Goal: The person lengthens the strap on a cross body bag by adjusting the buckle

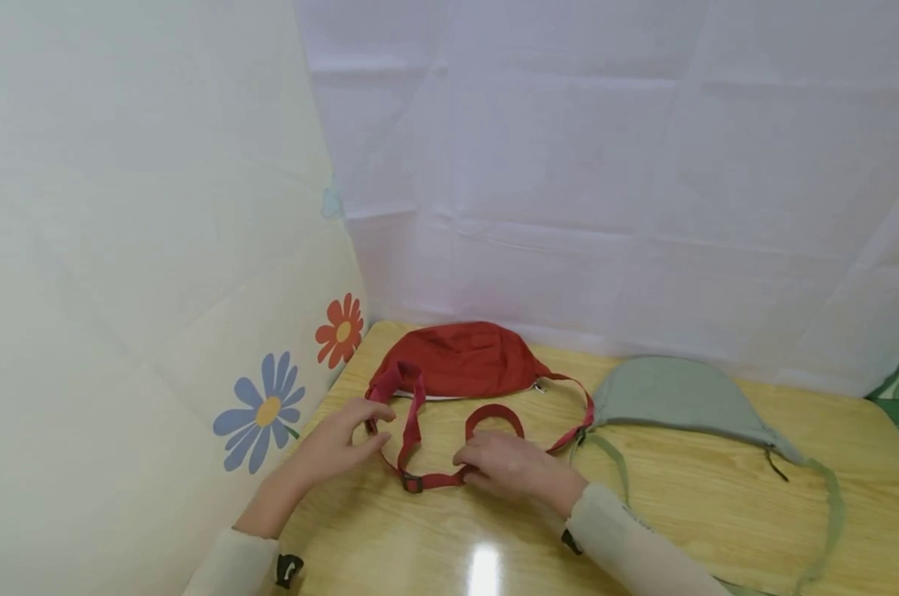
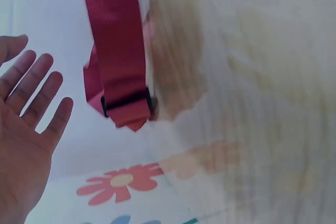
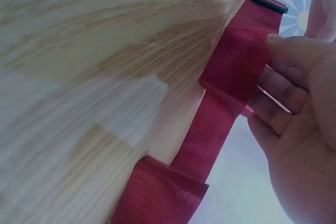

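A red waist bag (image 1: 460,360) lies at the back of the table, its red strap (image 1: 436,480) looping toward me through a black buckle (image 1: 412,483). My right hand (image 1: 512,463) pinches the strap near its curled free end; in the right wrist view the thumb (image 3: 289,48) meets the strap's edge while the other fingertips pass behind it. Left of the loop, my left hand (image 1: 345,443) hovers beside the strap, fingers apart and holding nothing. From the left wrist, that same hand (image 2: 26,129) shows spread fingers, with a gap between them and the webbing (image 2: 118,40).
A grey-green waist bag (image 1: 676,393) lies to the right, its pale strap (image 1: 833,497) trailing to the table's front. White cloth (image 1: 606,165) hangs behind the wooden table (image 1: 375,538). Another cloth with printed flowers (image 1: 266,410) stands close on the left.
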Demonstrator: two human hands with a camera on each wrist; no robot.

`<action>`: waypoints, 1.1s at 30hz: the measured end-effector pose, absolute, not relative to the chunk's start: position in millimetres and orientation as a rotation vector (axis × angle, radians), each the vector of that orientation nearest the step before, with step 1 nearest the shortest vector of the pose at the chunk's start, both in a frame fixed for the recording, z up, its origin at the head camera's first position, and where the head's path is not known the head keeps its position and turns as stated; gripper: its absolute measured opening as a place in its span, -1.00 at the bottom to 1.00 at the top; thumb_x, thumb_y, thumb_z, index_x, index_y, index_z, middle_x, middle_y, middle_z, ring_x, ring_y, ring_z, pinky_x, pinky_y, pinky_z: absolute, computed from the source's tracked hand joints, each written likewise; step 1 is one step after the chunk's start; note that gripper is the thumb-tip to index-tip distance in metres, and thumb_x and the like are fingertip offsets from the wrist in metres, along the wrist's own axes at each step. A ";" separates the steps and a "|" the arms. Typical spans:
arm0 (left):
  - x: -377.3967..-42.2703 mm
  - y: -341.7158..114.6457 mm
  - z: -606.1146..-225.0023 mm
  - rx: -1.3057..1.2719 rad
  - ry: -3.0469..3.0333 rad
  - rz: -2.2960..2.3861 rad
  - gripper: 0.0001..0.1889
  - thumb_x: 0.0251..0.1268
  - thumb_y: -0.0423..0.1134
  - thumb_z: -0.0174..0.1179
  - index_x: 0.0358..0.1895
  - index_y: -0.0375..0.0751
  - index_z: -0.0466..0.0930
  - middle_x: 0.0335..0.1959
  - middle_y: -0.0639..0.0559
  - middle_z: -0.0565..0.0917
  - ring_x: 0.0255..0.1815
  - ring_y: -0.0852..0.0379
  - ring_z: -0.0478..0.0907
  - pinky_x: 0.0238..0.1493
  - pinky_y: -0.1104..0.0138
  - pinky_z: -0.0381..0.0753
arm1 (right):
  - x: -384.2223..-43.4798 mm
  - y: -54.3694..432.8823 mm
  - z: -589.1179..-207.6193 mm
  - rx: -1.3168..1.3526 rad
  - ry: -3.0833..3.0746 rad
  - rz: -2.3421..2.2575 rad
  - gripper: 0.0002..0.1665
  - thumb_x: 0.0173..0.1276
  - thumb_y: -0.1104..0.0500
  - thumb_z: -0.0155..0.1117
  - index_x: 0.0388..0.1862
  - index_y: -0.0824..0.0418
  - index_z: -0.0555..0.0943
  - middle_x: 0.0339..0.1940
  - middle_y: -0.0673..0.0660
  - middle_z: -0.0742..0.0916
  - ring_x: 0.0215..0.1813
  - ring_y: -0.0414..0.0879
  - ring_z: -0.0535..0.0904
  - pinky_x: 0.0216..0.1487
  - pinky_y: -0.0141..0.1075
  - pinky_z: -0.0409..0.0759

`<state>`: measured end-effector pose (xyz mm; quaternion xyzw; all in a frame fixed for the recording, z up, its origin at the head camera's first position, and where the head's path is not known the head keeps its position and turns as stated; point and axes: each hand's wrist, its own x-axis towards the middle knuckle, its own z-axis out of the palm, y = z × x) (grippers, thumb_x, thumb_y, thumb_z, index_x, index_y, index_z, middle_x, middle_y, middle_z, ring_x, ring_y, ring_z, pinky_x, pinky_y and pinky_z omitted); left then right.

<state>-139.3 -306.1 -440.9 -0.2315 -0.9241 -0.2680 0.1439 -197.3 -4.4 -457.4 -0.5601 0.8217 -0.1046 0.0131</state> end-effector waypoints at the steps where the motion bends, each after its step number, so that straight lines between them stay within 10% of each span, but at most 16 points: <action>1: -141.1 -308.7 -439.3 -0.647 -2.657 -0.767 -0.75 0.29 -0.33 0.37 0.02 -0.16 0.66 -0.09 0.05 0.70 -0.10 -0.01 0.63 -0.04 0.06 0.66 | -196.4 -5.7 -456.5 -1.740 2.563 -0.329 -0.74 0.50 0.06 0.29 0.08 0.08 0.69 -0.04 -0.06 0.76 0.06 -0.19 0.63 0.18 -0.34 0.55; 19: -180.6 -334.3 -427.7 -0.412 -2.727 -0.838 -0.66 0.61 -0.26 0.02 0.28 -0.35 0.52 0.19 -0.30 0.61 0.19 -0.30 0.55 0.17 -0.19 0.53 | -175.2 -42.9 -448.3 -1.513 2.640 -0.424 -0.47 0.50 -0.23 0.18 0.19 0.09 0.67 0.11 -0.05 0.74 0.18 -0.16 0.62 0.24 -0.27 0.54; 33: -215.8 -342.6 -444.5 -0.329 -2.880 -0.857 -0.58 0.64 -0.26 -0.06 0.36 -0.47 0.42 0.30 -0.40 0.52 0.38 -0.38 0.38 0.39 -0.21 0.30 | -159.4 -76.5 -458.3 -1.292 2.706 -0.402 -0.61 0.33 -0.27 0.38 -0.25 0.02 0.67 -0.37 -0.12 0.68 -0.30 -0.24 0.56 -0.32 -0.35 0.53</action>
